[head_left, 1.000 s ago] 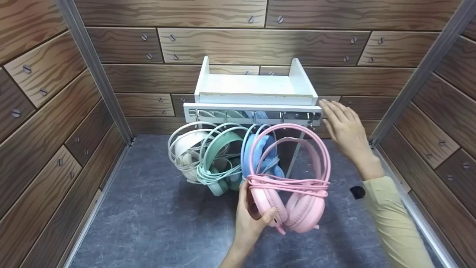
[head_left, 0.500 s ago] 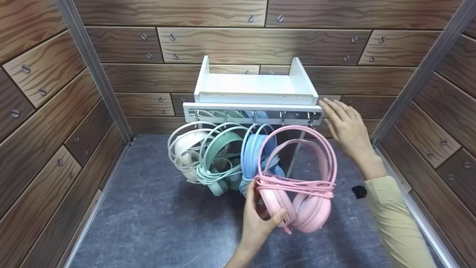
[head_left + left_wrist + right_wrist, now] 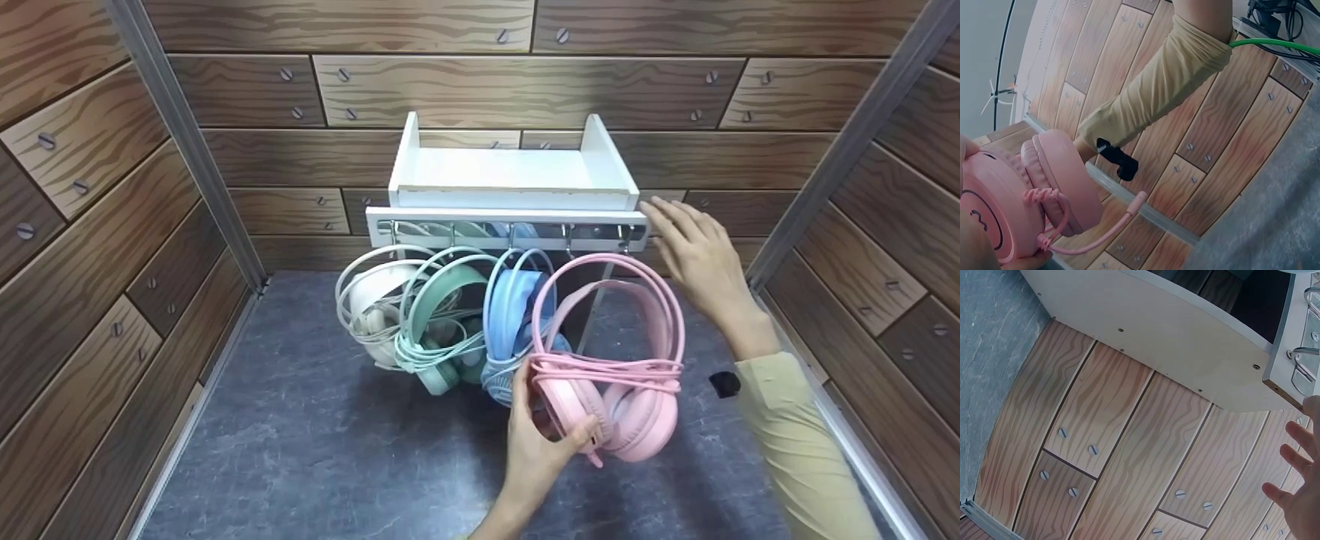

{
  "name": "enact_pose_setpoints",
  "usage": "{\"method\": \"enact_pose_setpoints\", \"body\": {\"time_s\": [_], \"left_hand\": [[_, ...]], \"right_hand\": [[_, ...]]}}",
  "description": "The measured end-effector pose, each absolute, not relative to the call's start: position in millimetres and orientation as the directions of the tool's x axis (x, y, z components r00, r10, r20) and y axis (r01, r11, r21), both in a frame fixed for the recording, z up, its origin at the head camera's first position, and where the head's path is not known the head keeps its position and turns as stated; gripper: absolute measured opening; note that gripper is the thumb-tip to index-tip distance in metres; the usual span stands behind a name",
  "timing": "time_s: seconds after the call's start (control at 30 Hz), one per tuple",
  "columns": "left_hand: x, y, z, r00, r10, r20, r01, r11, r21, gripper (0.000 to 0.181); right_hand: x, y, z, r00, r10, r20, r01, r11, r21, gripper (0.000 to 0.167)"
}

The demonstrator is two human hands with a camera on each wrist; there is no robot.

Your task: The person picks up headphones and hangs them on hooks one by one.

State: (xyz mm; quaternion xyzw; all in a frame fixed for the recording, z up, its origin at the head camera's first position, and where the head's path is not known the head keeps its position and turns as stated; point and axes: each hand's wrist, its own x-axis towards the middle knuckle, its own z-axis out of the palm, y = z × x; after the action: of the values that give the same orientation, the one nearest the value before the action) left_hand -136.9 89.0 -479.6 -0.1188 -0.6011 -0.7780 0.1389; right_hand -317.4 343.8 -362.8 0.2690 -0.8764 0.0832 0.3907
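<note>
My left hand (image 3: 534, 457) holds a pink headset (image 3: 651, 427) by its left ear cup, in front of the rack's right end. A pink cable is wound round the headset below its band. In the left wrist view, the headset (image 3: 1067, 180) shows a short microphone boom (image 3: 1100, 246). My right hand (image 3: 701, 262) has its fingers stretched out at the right end of the white hook rail (image 3: 480, 216). In the right wrist view, that hand (image 3: 1303, 489) is by the rail's end; whether it touches is hard to tell.
White headphones (image 3: 375, 289), green headphones (image 3: 431, 300) and blue headphones (image 3: 510, 307) hang from the rail's left and middle hooks. Above is a white shelf (image 3: 502, 169). Wood-patterned walls (image 3: 525, 90) enclose the dark grey floor (image 3: 315, 450) on three sides.
My left hand has moved the pink headset to the right, uncovering more of the blue headphones. My right hand has stayed at the rail's end.
</note>
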Motion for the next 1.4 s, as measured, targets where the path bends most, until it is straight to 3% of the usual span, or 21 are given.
{"method": "enact_pose_setpoints", "body": {"time_s": [0.33,0.53,1.4], "left_hand": [[-137.3,101.6,-482.6,-0.895,-0.141,0.423,0.438,-0.101,0.894,0.099],[-137.0,112.9,-484.9,-0.904,-0.168,0.393,0.403,-0.035,0.914,0.103],[-154.2,149.5,-491.3,-0.858,-0.253,0.447,0.449,0.053,0.892,0.108]], "right_hand": [[-319.1,345.9,-362.2,-0.548,-0.41,0.729,-0.549,0.834,0.056,0.051],[-318.8,346.7,-361.8,-0.563,-0.42,0.712,-0.547,0.835,0.06,0.051],[-316.9,350.1,-360.3,-0.602,-0.408,0.686,-0.532,0.846,0.036,0.051]]}}
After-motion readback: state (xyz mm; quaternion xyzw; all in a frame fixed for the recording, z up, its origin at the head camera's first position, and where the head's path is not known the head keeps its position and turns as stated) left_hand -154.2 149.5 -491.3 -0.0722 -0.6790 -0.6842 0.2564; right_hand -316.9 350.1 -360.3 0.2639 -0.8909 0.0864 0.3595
